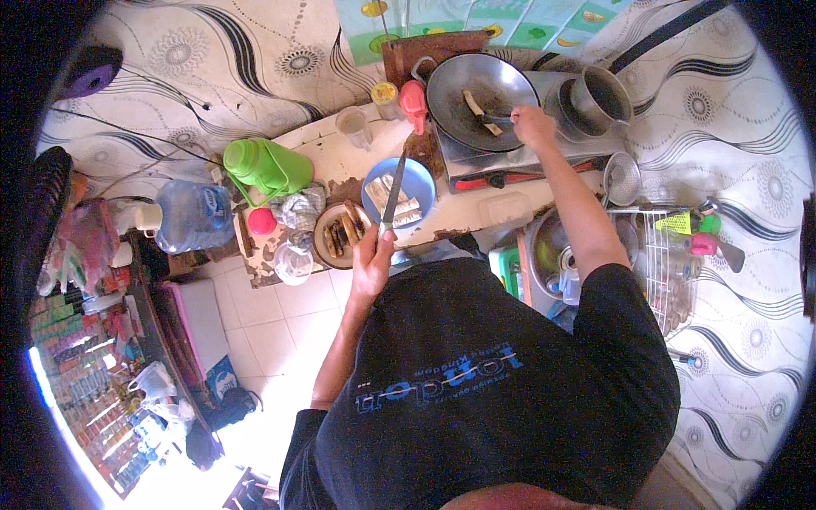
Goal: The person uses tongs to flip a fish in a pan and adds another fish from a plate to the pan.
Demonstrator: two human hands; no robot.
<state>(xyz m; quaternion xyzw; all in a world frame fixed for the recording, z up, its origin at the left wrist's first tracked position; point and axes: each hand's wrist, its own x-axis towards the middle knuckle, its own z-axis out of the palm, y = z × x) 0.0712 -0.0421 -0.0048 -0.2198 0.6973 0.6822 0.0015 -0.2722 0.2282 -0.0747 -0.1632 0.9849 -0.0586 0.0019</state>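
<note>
My left hand [373,260] grips the handle of a long kitchen knife [396,185], its blade pointing away from me over a blue plate [426,185] of pale, flat strips [404,211]. Beside that plate, a second plate [342,262] carries several browned pieces [334,238]. My right hand [534,127] reaches over the rim of a dark wok [452,121] on the stove. It holds a metal utensil [498,119], whose tip is by a browned strip [472,102] in the wok. A smaller piece [493,129] lies just below. The utensil's exact kind cannot be told.
A saucepan [599,99] occupies the other side of the gas stove [475,167]. Left along the worn table [331,137] stand a green thermos jug [271,167], a clear mug [354,127] and a plastic cup [294,262]. A wire rack [656,274] holds jars at right.
</note>
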